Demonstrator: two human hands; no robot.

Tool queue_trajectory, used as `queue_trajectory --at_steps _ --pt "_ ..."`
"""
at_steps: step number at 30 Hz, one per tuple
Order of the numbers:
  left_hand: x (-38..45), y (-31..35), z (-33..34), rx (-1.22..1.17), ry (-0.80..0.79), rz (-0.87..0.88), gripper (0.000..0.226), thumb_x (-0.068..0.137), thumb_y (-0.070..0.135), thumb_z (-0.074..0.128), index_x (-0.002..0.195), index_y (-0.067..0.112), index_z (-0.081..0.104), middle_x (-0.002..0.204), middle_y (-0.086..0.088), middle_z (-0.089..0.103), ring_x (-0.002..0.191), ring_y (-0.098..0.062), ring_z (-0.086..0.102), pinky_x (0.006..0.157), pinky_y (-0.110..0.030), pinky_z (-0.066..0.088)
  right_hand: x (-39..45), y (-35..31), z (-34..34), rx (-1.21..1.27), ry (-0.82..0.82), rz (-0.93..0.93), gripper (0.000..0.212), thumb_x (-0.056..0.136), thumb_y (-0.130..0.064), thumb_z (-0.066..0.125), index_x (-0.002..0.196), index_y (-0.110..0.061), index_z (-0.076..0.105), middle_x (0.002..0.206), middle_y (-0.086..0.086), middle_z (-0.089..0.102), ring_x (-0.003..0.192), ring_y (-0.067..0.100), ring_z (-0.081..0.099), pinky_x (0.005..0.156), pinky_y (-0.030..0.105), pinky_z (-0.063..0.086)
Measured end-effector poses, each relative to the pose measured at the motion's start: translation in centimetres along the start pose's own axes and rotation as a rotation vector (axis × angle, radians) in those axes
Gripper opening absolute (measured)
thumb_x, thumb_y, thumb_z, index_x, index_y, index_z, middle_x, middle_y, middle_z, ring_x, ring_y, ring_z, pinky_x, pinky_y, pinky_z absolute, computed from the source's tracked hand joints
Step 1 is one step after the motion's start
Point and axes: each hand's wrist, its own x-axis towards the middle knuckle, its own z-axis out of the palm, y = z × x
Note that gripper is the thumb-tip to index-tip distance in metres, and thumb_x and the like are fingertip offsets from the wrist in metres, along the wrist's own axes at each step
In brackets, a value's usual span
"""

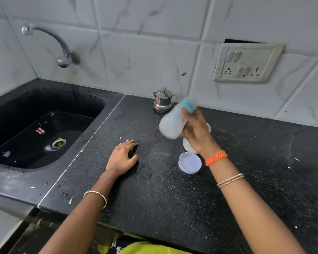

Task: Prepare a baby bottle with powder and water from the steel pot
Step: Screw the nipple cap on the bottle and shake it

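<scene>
Gripping the blurred baby bottle [173, 121], tilted above the counter [246, 171], the right hand [196, 132] sits at 1 o'clock of centre. Steel pot [162, 100] stands at 12, just behind. Left hand [122, 156] rests flat, fingers relaxed, near centre.

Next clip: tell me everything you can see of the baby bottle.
The baby bottle is motion-blurred: a pale, translucent-looking body with a blue-green top, apparently plastic. It is tilted, base down-left, top up-right, held above the black counter by the right hand, whose fingers grip near the top. It partly hides the steel pot behind. Contents cannot be told.
</scene>
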Motion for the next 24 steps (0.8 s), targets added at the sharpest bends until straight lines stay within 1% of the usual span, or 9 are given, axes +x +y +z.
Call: queue_trajectory --at_steps 2,5,6,9,11,13,15,19,24 --pt "-0.1 0.1 0.0 -0.009 0.01 0.001 0.076 0.069 0.051 0.032 0.133 0.015 0.053 0.144 -0.005 0.046 0.137 -0.019 0.036 0.114 -0.036 0.022 -0.7 -0.2 -0.2 -0.147 -0.132 -0.045 0.074 0.067 -0.017 0.083 0.13 -0.016 0.043 0.1 -0.002 0.067 0.087 0.015 0.068 0.063 0.042 0.059" --pt "-0.1 0.1 0.0 -0.005 0.01 0.0 0.075 0.069 0.05 0.033 0.132 0.015 0.054 0.144 -0.006 0.046 0.137 -0.02 0.037 0.113 -0.035 0.023 -0.1 -1.0 0.7 0.087 0.245 -0.233 0.077 0.08 -0.014 0.074 0.14 -0.017 0.027 0.117 0.008 0.059 0.09 0.015 0.063 0.056 0.039 0.057" --pt "-0.1 0.1 -0.1 -0.004 0.007 -0.003 0.074 0.069 0.049 0.034 0.132 0.015 0.054 0.144 -0.006 0.047 0.137 -0.02 0.037 0.113 -0.036 0.024 -0.3 -1.4 1.1 0.055 0.254 -0.245 0.078 0.082 -0.013 0.072 0.141 -0.019 0.022 0.121 0.01 0.057 0.092 0.016 0.063 0.057 0.041 0.057" --pt "0.0 0.2 -0.1 -0.011 -0.003 -0.012 0.066 0.074 0.042 0.042 0.133 0.015 0.053 0.144 -0.005 0.046 0.137 -0.019 0.036 0.114 -0.035 0.022 -1.9 -2.1 1.1 -0.357 -0.245 -0.146 0.087 0.071 -0.003 0.079 0.141 -0.021 0.03 0.114 0.011 0.061 0.087 0.016 0.068 0.06 0.036 0.058" --pt "-0.1 0.2 -0.2 -0.022 -0.005 -0.015 0.063 0.075 0.037 0.045 0.133 0.015 0.053 0.145 -0.005 0.045 0.137 -0.019 0.035 0.113 -0.034 0.021 -2.8 -2.9 1.1 -0.351 -0.415 -0.221 0.088 0.06 -0.012 0.087 0.132 -0.028 0.04 0.112 0.011 0.063 0.089 0.018 0.069 0.065 0.034 0.058" --pt "-0.2 0.4 -0.1 -0.025 0.0 -0.012 0.062 0.075 0.036 0.045 0.132 0.015 0.053 0.144 -0.005 0.046 0.137 -0.019 0.035 0.113 -0.034 0.022 -2.2 -3.6 1.9 -0.133 -0.111 -0.403 0.088 0.059 -0.029 0.089 0.13 -0.029 0.038 0.114 0.015 0.063 0.09 0.019 0.068 0.066 0.036 0.059" --pt "-0.2 0.4 -0.1 -0.025 0.005 -0.015 0.062 0.075 0.036 0.045 0.132 0.015 0.053 0.144 -0.006 0.046 0.137 -0.019 0.035 0.113 -0.034 0.022 -1.5 -3.6 2.2 -0.014 0.121 -0.475 0.091 0.07 -0.022 0.083 0.14 -0.02 0.025 0.115 0.015 0.06 0.086 0.015 0.067 0.064 0.038 0.059" --pt "-0.2 0.5 -0.3 -0.034 -0.003 -0.019 0.063 0.076 0.037 0.045 0.134 0.015 0.051 0.146 -0.004 0.044 0.138 -0.019 0.034 0.113 -0.034 0.02 -2.4 -3.0 2.3 -0.29 -0.252 -0.265 0.094 0.062 -0.009 0.084 0.138 -0.013 0.03 0.114 0.018 0.061 0.082 0.012 0.069 0.066 0.031 0.058" --pt "-0.2 0.4 -0.2 -0.035 0.01 -0.014 0.063 0.075 0.038 0.045 0.134 0.016 0.052 0.146 -0.004 0.044 0.138 -0.018 0.034 0.113 -0.031 0.019 -0.7 -3.4 3.1 0.161 0.297 -0.403 0.081 0.081 -0.02 0.074 0.142 -0.022 0.02 0.134 0.02 0.052 0.094 0.018 0.064 0.066 0.046 0.059"
